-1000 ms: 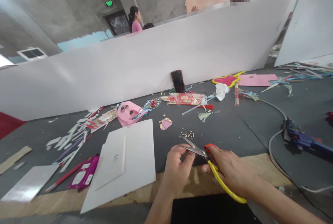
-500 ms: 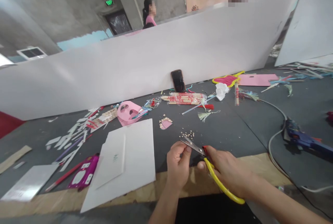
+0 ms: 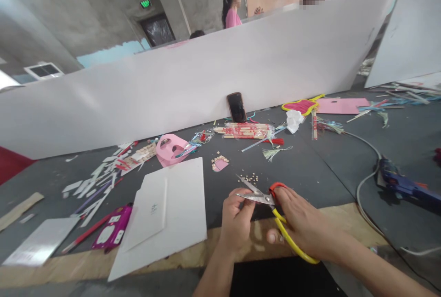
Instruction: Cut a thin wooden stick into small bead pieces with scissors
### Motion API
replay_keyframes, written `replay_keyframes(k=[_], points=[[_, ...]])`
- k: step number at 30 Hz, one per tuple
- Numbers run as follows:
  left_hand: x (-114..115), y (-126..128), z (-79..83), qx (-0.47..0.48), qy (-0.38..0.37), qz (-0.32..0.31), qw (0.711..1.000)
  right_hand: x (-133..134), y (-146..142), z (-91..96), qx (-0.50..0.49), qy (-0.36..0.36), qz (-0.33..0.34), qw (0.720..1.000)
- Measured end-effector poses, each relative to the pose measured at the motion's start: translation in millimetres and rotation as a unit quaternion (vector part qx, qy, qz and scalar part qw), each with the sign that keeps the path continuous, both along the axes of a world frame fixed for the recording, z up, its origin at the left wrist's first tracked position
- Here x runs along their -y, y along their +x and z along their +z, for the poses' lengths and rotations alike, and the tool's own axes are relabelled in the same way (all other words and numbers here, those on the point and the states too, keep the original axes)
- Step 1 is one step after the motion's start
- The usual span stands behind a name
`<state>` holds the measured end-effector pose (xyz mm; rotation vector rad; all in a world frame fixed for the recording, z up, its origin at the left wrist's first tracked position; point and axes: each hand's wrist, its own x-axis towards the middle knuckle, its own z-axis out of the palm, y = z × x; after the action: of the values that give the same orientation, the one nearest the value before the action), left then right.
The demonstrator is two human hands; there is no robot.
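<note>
Over the dark desk [image 3: 306,173], at the frame's lower centre, scissors [image 3: 266,199] gripped by the right hand [image 3: 305,219] had reopened, suggesting repeated snipping; the left hand [image 3: 237,219] was pinched closed by their blades, contents hidden.

Nothing legible: green sign [image 3: 145,3] on wall [image 3: 103,14], handwriting [image 3: 154,208] on white sheet [image 3: 146,225], both unclear
</note>
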<state>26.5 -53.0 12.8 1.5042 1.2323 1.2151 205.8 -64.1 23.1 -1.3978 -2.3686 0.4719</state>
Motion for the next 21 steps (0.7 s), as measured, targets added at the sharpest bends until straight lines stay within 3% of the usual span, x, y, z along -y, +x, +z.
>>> replay_keyframes(k=[4, 9, 12, 16, 21], points=[[-1, -3, 10.4, 0.080, -0.064, -0.093, 0.990, 0, 2, 0.9, -0.003, -0.030, 0.005, 1.000], [0, -4, 14.5, 0.134, -0.093, -0.121, 0.979, 1, 1, 3.5, 0.000, -0.066, -0.010, 0.998], [2, -2, 13.4, 0.104, -0.078, -0.101, 0.986, 1, 1, 2.7, 0.020, -0.069, -0.019, 0.997], [5, 0, 10.3, -0.024, 0.007, -0.026, 0.999, 1, 2, 0.0, 0.033, -0.046, -0.036, 0.998], [6, 1, 5.5, -0.135, 0.095, 0.039, 0.985, 4, -3, -2.3, 0.030, -0.057, -0.050, 0.997]])
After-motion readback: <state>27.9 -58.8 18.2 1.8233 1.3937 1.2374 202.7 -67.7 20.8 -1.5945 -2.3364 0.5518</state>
